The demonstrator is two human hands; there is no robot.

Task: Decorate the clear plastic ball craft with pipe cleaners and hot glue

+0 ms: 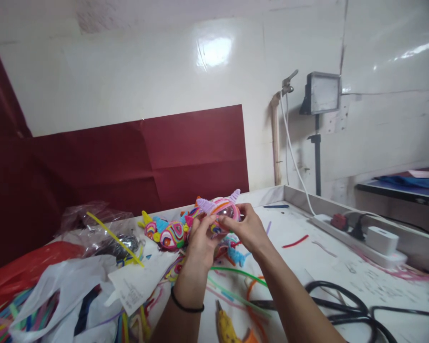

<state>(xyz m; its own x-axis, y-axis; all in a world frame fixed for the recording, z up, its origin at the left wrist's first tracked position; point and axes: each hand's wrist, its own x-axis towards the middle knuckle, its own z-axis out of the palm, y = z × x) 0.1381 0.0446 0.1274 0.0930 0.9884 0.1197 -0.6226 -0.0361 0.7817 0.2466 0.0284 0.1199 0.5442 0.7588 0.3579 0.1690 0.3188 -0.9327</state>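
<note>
Left hand, right hand gripping toy (horned), cluttered white table

The ball is a small round craft piece wound in pink, yellow and orange pipe-cleaner stripes, with a clear glossy dome showing on its near side. Two fuzzy lilac horns stick up from it, one at the left and one at the upper right. It is held up off the counter, between the left hand and right hand, fingertips pinching its front.
</note>
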